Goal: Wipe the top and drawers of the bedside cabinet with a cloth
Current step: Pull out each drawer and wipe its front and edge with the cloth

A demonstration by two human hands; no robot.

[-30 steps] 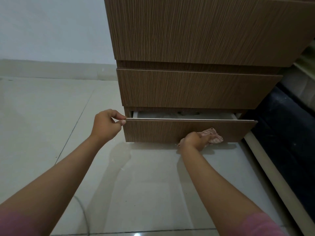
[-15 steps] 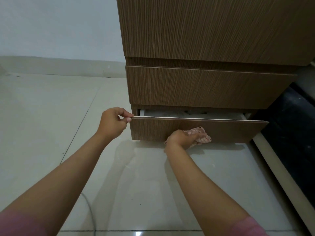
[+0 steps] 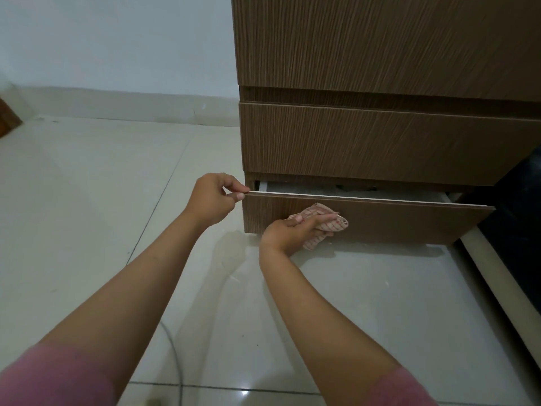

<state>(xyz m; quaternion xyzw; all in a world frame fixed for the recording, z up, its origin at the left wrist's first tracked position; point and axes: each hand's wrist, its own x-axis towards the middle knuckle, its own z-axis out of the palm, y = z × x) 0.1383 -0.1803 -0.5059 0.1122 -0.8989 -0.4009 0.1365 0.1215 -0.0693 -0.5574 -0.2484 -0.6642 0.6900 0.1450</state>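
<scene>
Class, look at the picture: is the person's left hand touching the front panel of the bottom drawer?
Touching. The head view shows the left hand pinching the top left corner of the bottom drawer front panel between thumb and fingers, with no gap.

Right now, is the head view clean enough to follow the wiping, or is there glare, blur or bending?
Head view: sharp on the cloth and bottom drawer; small glare spots on the floor tiles; soft shadow under the drawer; wide-angle bending at the edges; dim inside the drawer.

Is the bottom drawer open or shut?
Partly open: the bottom drawer sticks out, a gap showing its inside behind the front's top edge.
</scene>
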